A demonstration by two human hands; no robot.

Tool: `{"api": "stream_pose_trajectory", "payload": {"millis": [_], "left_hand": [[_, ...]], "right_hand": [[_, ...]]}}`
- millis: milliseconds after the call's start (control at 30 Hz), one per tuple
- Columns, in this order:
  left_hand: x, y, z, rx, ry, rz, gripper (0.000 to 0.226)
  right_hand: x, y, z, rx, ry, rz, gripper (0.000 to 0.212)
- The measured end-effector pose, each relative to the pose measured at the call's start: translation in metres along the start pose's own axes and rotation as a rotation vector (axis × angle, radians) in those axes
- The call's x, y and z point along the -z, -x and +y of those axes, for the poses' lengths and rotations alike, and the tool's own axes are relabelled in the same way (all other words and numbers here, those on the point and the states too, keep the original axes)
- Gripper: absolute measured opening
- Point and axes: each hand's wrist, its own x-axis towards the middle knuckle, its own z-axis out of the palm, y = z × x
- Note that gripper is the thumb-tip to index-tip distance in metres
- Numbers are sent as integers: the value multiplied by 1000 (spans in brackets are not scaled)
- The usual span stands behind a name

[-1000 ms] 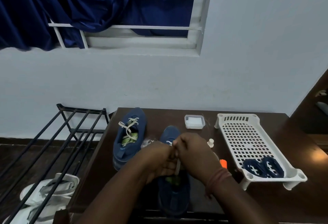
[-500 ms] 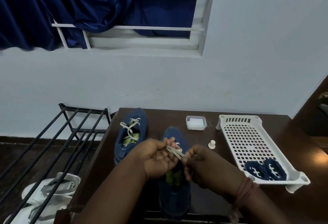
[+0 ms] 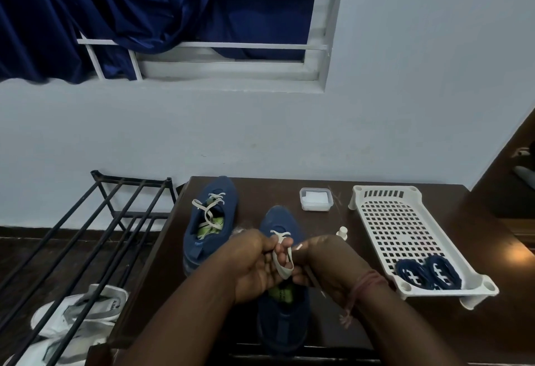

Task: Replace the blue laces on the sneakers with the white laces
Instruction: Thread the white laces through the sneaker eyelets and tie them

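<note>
Looping the white lace [image 3: 282, 261] over the near sneaker [image 3: 282, 319], I have my left hand [image 3: 254, 264] and right hand [image 3: 324, 261] both pinching it. 2 blue laces [image 3: 424, 270] already lie in the tray [image 3: 385, 221] at right; the far-left sneaker [image 3: 211, 221] looks laced, so this knot seems all that remains.

Two bare forearms reach into view from the bottom edge, with no sleeves showing on either. The left hand [image 3: 254, 261] wears nothing: no ring, band or watch shows. The right hand [image 3: 327, 264] has a reddish-brown thread [image 3: 360, 284] wound several times round its wrist, its frayed loose end [image 3: 346, 318] hanging below the wrist.
</note>
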Motion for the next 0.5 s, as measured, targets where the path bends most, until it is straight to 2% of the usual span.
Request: {"api": "stream_pose_trajectory", "payload": {"millis": [100,200,300,433,500], "left_hand": [[-1,0,-2,-49,-10,16,33],[-3,-3,-7,-77,-51,31,29],[-4,-5,-7,-72,-44,29,31],[-3,-4,-4,-63,-83,3,36],[-3,-1,-3,-69,-142,20,33]], "right_hand": [[-3,2,-2,65,-24,65,12],[-2,6,-6,40,-59,-49,22],[5,9,-7,-38,-26,-134,22],[10,4,0,-61,7,-97,17],[7,1,1,-70,-15,-79,21]]}}
